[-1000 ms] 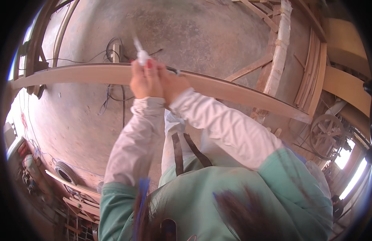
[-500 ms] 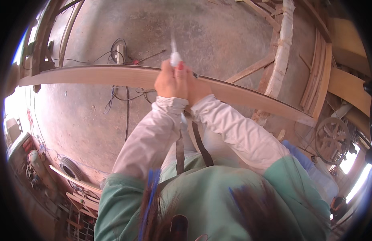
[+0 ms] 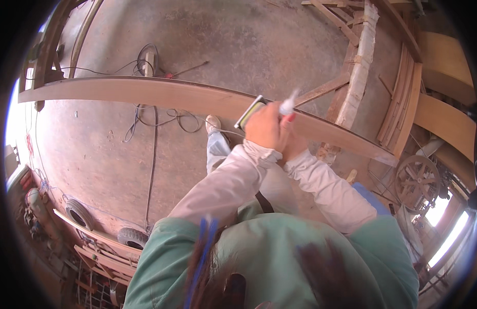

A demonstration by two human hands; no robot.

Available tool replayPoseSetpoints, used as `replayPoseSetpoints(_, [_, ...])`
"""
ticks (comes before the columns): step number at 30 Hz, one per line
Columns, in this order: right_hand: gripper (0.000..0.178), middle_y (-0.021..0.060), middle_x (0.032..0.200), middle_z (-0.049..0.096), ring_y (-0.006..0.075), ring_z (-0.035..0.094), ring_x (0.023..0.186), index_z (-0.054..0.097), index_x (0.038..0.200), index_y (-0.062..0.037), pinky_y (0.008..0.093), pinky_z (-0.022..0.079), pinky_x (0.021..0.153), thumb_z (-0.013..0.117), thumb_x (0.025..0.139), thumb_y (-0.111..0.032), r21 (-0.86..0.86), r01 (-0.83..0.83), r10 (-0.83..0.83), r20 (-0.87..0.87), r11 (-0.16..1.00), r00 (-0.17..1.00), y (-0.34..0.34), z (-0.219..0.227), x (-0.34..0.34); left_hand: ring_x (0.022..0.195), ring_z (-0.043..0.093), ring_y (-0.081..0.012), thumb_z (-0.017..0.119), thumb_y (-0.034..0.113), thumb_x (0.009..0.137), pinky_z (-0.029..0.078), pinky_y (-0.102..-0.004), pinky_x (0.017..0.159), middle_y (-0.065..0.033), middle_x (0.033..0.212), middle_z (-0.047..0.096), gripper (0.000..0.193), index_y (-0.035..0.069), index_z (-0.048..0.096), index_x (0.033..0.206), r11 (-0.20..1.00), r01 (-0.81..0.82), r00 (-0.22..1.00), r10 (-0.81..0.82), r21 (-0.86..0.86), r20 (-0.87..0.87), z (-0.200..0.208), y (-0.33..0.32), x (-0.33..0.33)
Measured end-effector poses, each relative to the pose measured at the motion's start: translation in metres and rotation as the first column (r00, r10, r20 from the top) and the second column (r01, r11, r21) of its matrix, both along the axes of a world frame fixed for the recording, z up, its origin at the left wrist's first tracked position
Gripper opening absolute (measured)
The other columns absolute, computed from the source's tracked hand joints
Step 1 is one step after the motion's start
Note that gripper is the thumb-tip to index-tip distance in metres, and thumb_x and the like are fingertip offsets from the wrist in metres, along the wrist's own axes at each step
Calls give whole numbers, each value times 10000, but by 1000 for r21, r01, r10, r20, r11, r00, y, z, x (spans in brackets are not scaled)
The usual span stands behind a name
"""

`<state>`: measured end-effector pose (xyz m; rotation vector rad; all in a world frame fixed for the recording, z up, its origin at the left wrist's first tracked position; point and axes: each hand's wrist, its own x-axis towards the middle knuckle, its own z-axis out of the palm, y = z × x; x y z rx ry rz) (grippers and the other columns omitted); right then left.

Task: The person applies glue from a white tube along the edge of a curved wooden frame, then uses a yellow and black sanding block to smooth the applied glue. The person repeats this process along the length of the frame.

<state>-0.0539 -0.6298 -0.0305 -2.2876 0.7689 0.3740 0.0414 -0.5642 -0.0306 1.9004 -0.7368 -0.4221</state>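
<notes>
Both hands are close together above a long, narrow wooden board (image 3: 140, 91). My left hand (image 3: 263, 124) is closed, and a white tapered nozzle of a small bottle (image 3: 287, 106) sticks up past its fingers; the bottle's body is hidden in the hands. My right hand (image 3: 296, 146) sits against the left one on its right side, fingers mostly hidden. A flat rectangular tool (image 3: 248, 113) with a pale rim and yellow-green face shows tilted at the board, just left of my left hand and partly covered by it.
Black cable (image 3: 155, 121) lies looped on the concrete floor beneath the board. A wrapped beam (image 3: 359, 77) and stacked wooden strips (image 3: 400, 105) are on the right, beside a spoked wheel (image 3: 417, 177). Tires (image 3: 79, 213) lie at lower left. My shoe (image 3: 212, 123) is below the board.
Both hands have moved right and slightly nearer along the board with the bottle, whose nozzle now leans right. The rectangular tool, mostly covered before, has come into sight.
</notes>
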Motion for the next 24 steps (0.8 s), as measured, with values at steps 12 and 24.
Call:
replayPoseSetpoints(12, [561,232,1066,659,353,668,940,367,1278,-17,446,535,743,462,922,-440,315,-97,105,-7,944,994,77,14,204,781,593,-147,421,395,1018,486,-303,740,-95,874,640,411,0,534,991,927,-356,917,321,-122,-234,-7,94,164])
replayPoseSetpoints(24, [513,199,971,677,369,672,866,384,1264,-77,469,529,726,517,896,-410,145,45,-40,-34,988,999,24,9,121,700,666,-224,530,329,975,510,-344,650,-89,800,684,282,52,582,984,972,-227,971,220,-65,-99,-9,24,93])
